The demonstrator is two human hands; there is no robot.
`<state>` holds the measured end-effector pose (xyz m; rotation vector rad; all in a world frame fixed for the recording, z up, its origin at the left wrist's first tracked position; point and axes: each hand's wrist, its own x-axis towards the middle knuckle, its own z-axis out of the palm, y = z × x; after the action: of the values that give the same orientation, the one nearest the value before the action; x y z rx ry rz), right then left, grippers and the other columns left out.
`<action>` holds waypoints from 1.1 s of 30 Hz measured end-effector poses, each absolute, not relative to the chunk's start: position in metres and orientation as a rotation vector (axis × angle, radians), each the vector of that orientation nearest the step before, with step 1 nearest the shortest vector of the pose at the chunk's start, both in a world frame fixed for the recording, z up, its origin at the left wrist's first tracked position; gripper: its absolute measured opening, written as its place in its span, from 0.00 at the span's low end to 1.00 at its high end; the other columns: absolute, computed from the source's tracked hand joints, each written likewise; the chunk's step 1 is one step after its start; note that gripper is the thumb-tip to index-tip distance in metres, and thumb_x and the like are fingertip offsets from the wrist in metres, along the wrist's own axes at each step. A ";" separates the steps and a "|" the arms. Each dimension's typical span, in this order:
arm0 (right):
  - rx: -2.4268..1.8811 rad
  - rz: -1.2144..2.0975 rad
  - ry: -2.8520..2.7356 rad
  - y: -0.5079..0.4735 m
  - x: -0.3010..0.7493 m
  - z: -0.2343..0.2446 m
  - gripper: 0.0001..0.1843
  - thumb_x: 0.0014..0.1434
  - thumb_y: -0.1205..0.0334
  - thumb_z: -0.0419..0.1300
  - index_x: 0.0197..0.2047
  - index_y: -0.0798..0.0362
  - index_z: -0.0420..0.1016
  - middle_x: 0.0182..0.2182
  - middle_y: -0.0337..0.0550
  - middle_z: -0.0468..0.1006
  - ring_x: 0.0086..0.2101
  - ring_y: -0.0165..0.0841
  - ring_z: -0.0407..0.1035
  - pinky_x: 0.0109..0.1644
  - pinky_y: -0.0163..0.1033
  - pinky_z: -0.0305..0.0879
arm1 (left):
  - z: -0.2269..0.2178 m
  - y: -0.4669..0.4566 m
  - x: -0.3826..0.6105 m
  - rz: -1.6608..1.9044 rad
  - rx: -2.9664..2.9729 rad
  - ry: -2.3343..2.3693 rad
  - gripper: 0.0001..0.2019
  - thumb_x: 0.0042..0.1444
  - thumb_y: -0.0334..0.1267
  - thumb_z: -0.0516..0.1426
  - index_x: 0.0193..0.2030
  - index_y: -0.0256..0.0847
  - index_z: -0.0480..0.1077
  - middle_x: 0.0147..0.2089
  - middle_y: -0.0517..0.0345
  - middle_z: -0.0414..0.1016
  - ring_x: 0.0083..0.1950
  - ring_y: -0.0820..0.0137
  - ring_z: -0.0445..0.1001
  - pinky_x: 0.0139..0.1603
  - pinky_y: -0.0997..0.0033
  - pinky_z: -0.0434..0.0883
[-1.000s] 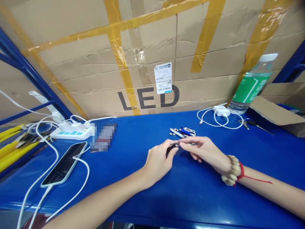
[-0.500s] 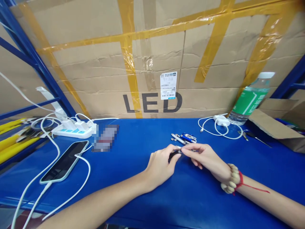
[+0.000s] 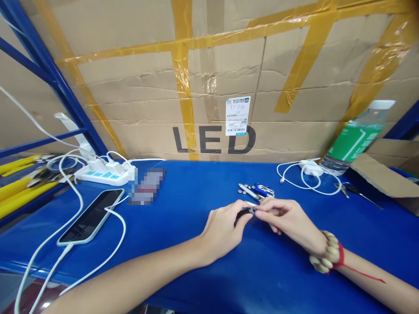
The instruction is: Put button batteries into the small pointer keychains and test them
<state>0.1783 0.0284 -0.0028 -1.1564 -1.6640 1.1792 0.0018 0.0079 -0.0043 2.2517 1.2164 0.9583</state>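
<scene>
Over the blue tabletop [image 3: 278, 274], my left hand [image 3: 224, 231] is closed around a small black tube [image 3: 243, 213] with a shiny silver end. My right hand [image 3: 290, 220] meets it there, thumb and fingers pinched at the silver tip; what lies between those fingertips is too small to make out. Just beyond the hands lie a slim silver pen-shaped tube [image 3: 248, 191], several small round button cells [image 3: 241, 192] and a blue pen-shaped piece [image 3: 261, 189] with a white cord on it. My right fingers partly cover this group.
To the left, a phone [image 3: 93, 218] is plugged into a white cable near a power strip [image 3: 108, 175]. A blurred-out flat item [image 3: 147, 187] lies beside it. At right stand a water bottle [image 3: 356, 139], a charger with cable [image 3: 310, 168], scissors [image 3: 363, 195] and an open carton [image 3: 386, 174]. A large cardboard box [image 3: 140, 109] backs the table.
The view has shifted slightly, so most things sit a little further right. Both hands stay together at the tube's silver end, with the right fingers curled in a bit more.
</scene>
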 end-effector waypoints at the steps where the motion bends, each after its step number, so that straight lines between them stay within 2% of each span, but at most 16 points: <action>1: -1.130 1.154 -1.675 0.028 0.178 -0.003 0.19 0.40 0.47 0.67 0.25 0.57 0.74 0.25 0.41 0.71 0.15 0.21 0.59 0.16 0.29 0.58 | -0.004 0.008 0.002 0.970 2.250 1.212 0.09 0.61 0.35 0.49 0.45 0.46 0.67 0.44 0.62 0.77 0.42 0.70 0.76 0.42 0.73 0.70; 11: -1.071 1.071 -1.677 0.029 0.178 -0.001 0.17 0.42 0.49 0.67 0.25 0.55 0.76 0.31 0.45 0.73 0.14 0.21 0.61 0.15 0.31 0.63 | -0.009 0.012 0.001 1.021 2.221 1.107 0.08 0.60 0.33 0.50 0.44 0.43 0.67 0.44 0.58 0.75 0.45 0.68 0.73 0.47 0.70 0.68; 19: -1.117 1.111 -1.644 0.029 0.181 -0.006 0.16 0.42 0.50 0.67 0.27 0.54 0.76 0.33 0.45 0.75 0.14 0.21 0.61 0.15 0.31 0.62 | -0.007 0.014 0.002 0.956 2.145 1.066 0.09 0.61 0.33 0.48 0.43 0.41 0.68 0.41 0.56 0.76 0.42 0.69 0.74 0.44 0.72 0.69; 23: -1.213 1.155 -1.611 0.029 0.181 -0.004 0.18 0.41 0.46 0.67 0.29 0.53 0.75 0.27 0.43 0.76 0.14 0.23 0.60 0.14 0.31 0.61 | -0.007 0.014 0.002 0.970 2.132 1.076 0.09 0.61 0.34 0.49 0.45 0.42 0.68 0.42 0.57 0.76 0.42 0.69 0.74 0.43 0.72 0.69; 27: -1.191 1.128 -1.636 0.028 0.181 0.000 0.20 0.43 0.44 0.64 0.30 0.53 0.76 0.31 0.45 0.77 0.15 0.23 0.60 0.16 0.32 0.61 | -0.009 0.016 0.002 0.981 2.173 1.079 0.11 0.61 0.34 0.49 0.48 0.44 0.67 0.42 0.57 0.76 0.41 0.68 0.73 0.44 0.70 0.69; 30: -1.209 1.144 -1.672 0.029 0.183 0.001 0.19 0.46 0.44 0.63 0.32 0.53 0.76 0.22 0.41 0.74 0.15 0.24 0.60 0.17 0.32 0.60 | -0.008 0.016 0.002 0.991 2.211 1.067 0.10 0.61 0.33 0.49 0.46 0.43 0.69 0.39 0.57 0.76 0.40 0.69 0.73 0.44 0.70 0.68; 33: -1.240 1.214 -1.680 0.031 0.186 0.004 0.18 0.45 0.47 0.64 0.31 0.53 0.76 0.11 0.34 0.66 0.14 0.24 0.57 0.17 0.31 0.56 | -0.007 0.015 0.002 0.986 2.231 1.057 0.09 0.61 0.33 0.49 0.43 0.41 0.69 0.36 0.58 0.75 0.38 0.69 0.72 0.42 0.71 0.68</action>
<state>0.1860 0.0310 0.0036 -1.2401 -1.6797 1.2137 0.0023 0.0152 -0.0067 2.2310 1.0571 0.9863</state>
